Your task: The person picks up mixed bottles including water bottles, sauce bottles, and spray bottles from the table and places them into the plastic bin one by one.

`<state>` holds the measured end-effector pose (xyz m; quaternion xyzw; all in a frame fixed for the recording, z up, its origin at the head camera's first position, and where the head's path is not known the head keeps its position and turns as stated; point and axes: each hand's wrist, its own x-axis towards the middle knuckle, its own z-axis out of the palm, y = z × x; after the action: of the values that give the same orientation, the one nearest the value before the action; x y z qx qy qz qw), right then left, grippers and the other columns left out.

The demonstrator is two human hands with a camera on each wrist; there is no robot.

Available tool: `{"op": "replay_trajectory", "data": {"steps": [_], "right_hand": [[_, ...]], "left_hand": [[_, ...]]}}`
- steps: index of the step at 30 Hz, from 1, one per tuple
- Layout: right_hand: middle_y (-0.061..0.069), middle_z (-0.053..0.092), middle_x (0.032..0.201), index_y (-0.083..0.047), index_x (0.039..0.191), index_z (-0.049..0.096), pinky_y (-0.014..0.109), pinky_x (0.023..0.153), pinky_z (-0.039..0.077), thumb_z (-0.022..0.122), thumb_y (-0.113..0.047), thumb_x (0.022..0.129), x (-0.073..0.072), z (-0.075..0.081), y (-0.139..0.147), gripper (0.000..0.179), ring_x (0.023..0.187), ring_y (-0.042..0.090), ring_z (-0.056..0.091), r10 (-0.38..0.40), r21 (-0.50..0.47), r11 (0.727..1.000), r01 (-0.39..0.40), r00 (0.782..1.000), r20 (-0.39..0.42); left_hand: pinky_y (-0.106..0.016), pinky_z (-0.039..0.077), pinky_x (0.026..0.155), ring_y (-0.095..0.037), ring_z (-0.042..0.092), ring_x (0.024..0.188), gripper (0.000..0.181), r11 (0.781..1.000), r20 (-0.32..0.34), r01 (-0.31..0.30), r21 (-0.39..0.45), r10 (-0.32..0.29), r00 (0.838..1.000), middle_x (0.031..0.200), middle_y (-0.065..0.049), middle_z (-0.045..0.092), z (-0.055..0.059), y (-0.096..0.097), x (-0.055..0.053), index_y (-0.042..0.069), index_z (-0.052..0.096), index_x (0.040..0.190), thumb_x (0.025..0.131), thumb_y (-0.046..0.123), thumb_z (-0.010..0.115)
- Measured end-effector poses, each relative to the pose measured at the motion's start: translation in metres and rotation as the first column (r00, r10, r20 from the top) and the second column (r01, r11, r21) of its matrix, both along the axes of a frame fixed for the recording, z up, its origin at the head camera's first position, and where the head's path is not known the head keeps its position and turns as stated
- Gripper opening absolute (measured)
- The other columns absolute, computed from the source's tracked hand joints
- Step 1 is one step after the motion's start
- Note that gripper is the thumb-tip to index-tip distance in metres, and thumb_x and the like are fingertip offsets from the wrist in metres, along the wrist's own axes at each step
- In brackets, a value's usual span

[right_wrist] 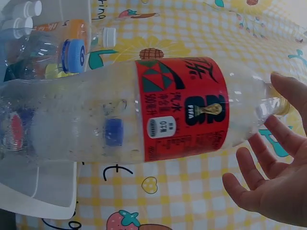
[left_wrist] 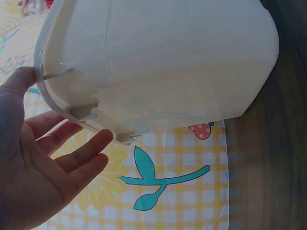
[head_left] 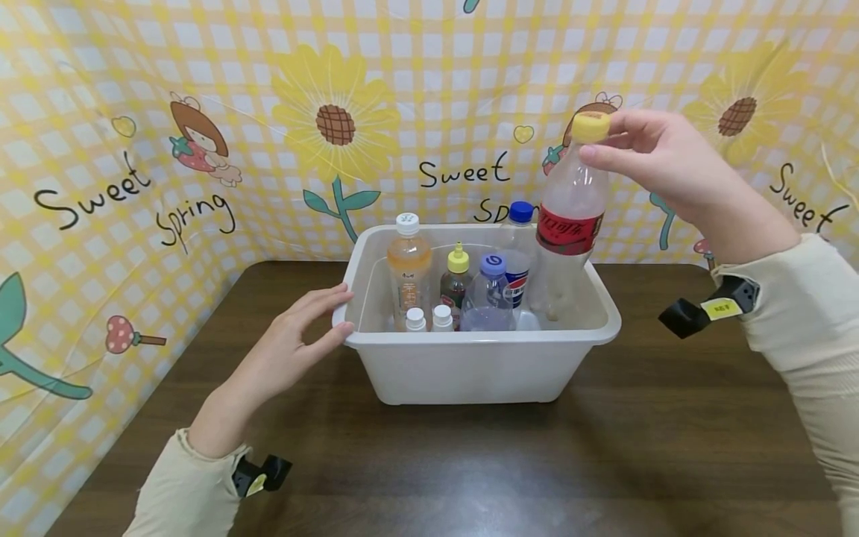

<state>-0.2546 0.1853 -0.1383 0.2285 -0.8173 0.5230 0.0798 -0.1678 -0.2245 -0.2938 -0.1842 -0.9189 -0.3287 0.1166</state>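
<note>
My right hand (head_left: 664, 153) pinches a clear soda bottle (head_left: 573, 198) by its neck, just under the yellow cap. The bottle has a red label (right_wrist: 184, 108) and hangs upright, its lower part inside the right end of a white plastic tub (head_left: 470, 369). My left hand (head_left: 295, 335) rests on the tub's left rim; in the left wrist view the thumb lies over the rim and the fingers (left_wrist: 84, 160) stretch out beneath it. Inside the tub stand an orange drink bottle (head_left: 409, 268) and a blue-capped bottle (head_left: 518, 246).
Also in the tub are a small dark bottle with a yellow nozzle (head_left: 458, 261), a purple-capped bottle (head_left: 490, 298) and two small white-capped bottles (head_left: 429, 319). The tub sits on a dark wooden table (head_left: 429, 470). A yellow checked cloth (head_left: 429, 89) hangs behind and at the left.
</note>
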Motion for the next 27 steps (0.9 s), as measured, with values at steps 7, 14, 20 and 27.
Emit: {"op": "replay_trajectory", "data": {"steps": [7,14,20,27], "right_hand": [[-0.015,0.062,0.099,-0.022,0.101,0.062,0.039,0.100,0.028,0.065,-0.023,0.088,-0.008,-0.009,0.005,0.013,0.105,0.006,0.051,0.020,0.152,0.987,-0.042,0.990,0.143],[-0.014,0.059,0.110,-0.022,0.107,0.062,0.041,0.102,0.030,0.062,-0.023,0.090,-0.017,-0.025,0.012,0.017,0.108,0.006,0.051,0.062,0.190,0.976,-0.105,0.974,0.218],[-0.015,0.058,0.109,-0.027,0.107,0.062,0.026,0.094,0.038,0.060,-0.018,0.091,-0.022,-0.042,0.017,0.018,0.107,0.005,0.053,0.095,0.199,0.969,-0.148,0.963,0.253],[-0.013,0.062,0.104,-0.025,0.106,0.062,0.026,0.094,0.039,0.061,-0.015,0.090,-0.025,-0.055,0.016,0.018,0.105,0.005,0.056,0.122,0.191,0.965,-0.178,0.954,0.273]], "left_hand": [[-0.055,0.034,0.106,-0.030,0.037,0.135,0.049,1.000,0.007,0.000,0.003,0.000,1.000,0.146,-0.007,0.041,0.000,0.000,0.000,0.010,0.048,0.136,0.093,0.032,0.057],[-0.055,0.034,0.106,-0.030,0.038,0.135,0.049,1.000,0.004,-0.001,0.004,0.001,1.000,0.146,-0.007,0.041,0.000,0.001,-0.001,0.010,0.048,0.136,0.093,0.032,0.057],[-0.055,0.034,0.106,-0.030,0.038,0.135,0.049,1.000,0.002,0.000,0.003,0.000,1.000,0.146,-0.008,0.042,0.000,0.000,0.000,0.010,0.048,0.135,0.093,0.032,0.057],[-0.055,0.033,0.106,-0.031,0.038,0.135,0.048,1.000,0.002,-0.004,0.002,0.004,1.000,0.146,-0.007,0.041,0.000,0.000,0.000,0.011,0.048,0.136,0.093,0.032,0.057]]}}
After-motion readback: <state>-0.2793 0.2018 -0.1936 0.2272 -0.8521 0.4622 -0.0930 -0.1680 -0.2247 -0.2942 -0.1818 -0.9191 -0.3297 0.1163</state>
